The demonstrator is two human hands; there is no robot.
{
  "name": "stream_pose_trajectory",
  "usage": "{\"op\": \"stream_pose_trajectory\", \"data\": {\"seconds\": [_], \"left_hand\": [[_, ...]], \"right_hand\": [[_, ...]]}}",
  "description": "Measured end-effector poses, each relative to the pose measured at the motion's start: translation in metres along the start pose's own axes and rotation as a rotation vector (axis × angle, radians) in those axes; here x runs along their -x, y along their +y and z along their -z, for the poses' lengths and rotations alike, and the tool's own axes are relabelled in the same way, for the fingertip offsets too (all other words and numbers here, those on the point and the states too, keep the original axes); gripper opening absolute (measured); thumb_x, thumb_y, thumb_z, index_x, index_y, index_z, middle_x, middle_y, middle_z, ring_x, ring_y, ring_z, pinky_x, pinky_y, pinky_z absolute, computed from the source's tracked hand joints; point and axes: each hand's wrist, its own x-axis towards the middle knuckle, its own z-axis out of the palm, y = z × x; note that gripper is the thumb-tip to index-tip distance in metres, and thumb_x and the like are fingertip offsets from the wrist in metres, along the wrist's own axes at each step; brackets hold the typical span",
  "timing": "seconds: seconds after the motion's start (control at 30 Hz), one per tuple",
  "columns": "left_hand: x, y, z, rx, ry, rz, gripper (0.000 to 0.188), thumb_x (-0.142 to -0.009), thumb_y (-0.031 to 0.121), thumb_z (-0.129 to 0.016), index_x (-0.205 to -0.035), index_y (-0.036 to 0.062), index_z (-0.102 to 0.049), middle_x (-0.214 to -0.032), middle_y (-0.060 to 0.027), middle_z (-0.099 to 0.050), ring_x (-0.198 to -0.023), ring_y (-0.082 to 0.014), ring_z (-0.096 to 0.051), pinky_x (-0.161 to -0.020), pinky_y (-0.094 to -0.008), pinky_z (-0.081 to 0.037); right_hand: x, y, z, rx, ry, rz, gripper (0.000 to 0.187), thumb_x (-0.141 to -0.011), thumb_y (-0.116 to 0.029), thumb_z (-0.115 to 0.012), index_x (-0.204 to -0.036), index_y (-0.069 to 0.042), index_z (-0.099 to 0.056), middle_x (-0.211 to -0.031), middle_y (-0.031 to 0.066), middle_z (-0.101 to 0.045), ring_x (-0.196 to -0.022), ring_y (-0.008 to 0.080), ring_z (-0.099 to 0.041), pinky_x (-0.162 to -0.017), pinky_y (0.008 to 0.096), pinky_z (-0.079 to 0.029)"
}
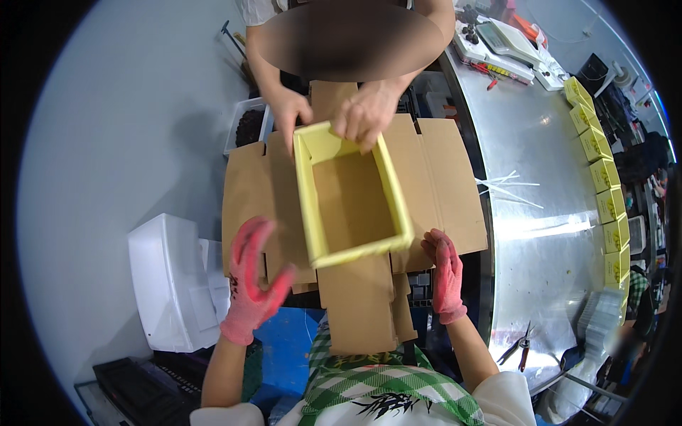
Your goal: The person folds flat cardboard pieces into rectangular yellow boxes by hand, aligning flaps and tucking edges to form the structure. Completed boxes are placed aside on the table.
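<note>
Across from me, a person's two hands (362, 113) hold a yellow open box (307, 206) by its far end, above flattened brown cardboard (447, 184). Through the box's open frame a brown surface shows. My left hand (253, 287), in a pink glove, is raised left of the box's near end, its fingers and thumb spread, holding nothing; it is a little blurred. On the other side my right hand (447, 277), also pink-gloved, has its fingers extended beside the cardboard's near right edge. Whether they touch the cardboard I cannot tell. Neither of my hands touches the yellow box.
A metal table (533, 234) runs along the right, with white strips (508, 186), pliers (522, 348), a white scale (508, 39) and a row of yellow boxes (609, 206). On the left stand a white container (170, 284) and a white bin (249, 126) with dark contents.
</note>
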Motion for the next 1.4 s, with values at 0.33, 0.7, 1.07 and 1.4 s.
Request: {"op": "stream_pose_trajectory", "data": {"seconds": [0.33, 0.7, 1.07, 1.4], "left_hand": [[0.106, -0.051, -0.072, 0.597, 0.201, 0.656, 0.035, -0.096, 0.018, -0.056, -0.128, 0.0041, -0.051, -0.124, -0.0079, -0.052, -0.114, -0.0163, -0.050, -0.099, -0.0286, -0.040], [0.071, -0.167, 0.014, -0.764, 0.257, 0.631, 0.082, -0.079, 0.051, -0.068, -0.137, 0.0011, -0.040, -0.134, -0.0246, -0.045, -0.123, -0.0409, -0.044, -0.103, -0.0473, -0.035], [0.020, -0.157, 0.025, -0.172, -0.216, 0.987, 0.079, -0.075, 0.062, -0.065, -0.116, -0.0043, -0.056, -0.118, -0.0188, -0.062, -0.109, -0.0313, -0.059, -0.092, -0.0384, -0.046], [0.005, -0.124, 0.040, -0.708, -0.078, 0.756, 0.068, -0.070, 0.056, -0.072, -0.105, -0.0001, -0.056, -0.106, -0.0178, -0.059, -0.102, -0.0356, -0.057, -0.086, -0.0435, -0.047]], "right_hand": [[0.011, 0.005, 0.004, -0.016, -0.035, 0.004, 0.040, -0.100, -0.030, -0.048, -0.125, 0.000, -0.053, -0.115, 0.0093, -0.060, -0.107, 0.0192, -0.058, -0.098, 0.0329, -0.044], [-0.051, -0.010, 0.088, 1.139, 0.420, 0.318, 0.069, -0.083, -0.032, -0.067, -0.135, 0.002, -0.038, -0.134, 0.0243, -0.043, -0.123, 0.0390, -0.044, -0.104, 0.0455, -0.036], [-0.090, -0.038, 0.079, 1.161, 0.004, -0.320, 0.081, -0.080, -0.049, -0.065, -0.136, 0.004, -0.039, -0.131, 0.0213, -0.052, -0.121, 0.0338, -0.052, -0.101, 0.0374, -0.042], [-0.080, -0.067, 0.060, 1.501, 0.169, -0.242, 0.073, -0.078, -0.039, -0.069, -0.135, -0.004, -0.041, -0.118, 0.0176, -0.061, -0.114, 0.0290, -0.058, -0.093, 0.0381, -0.047]]}}
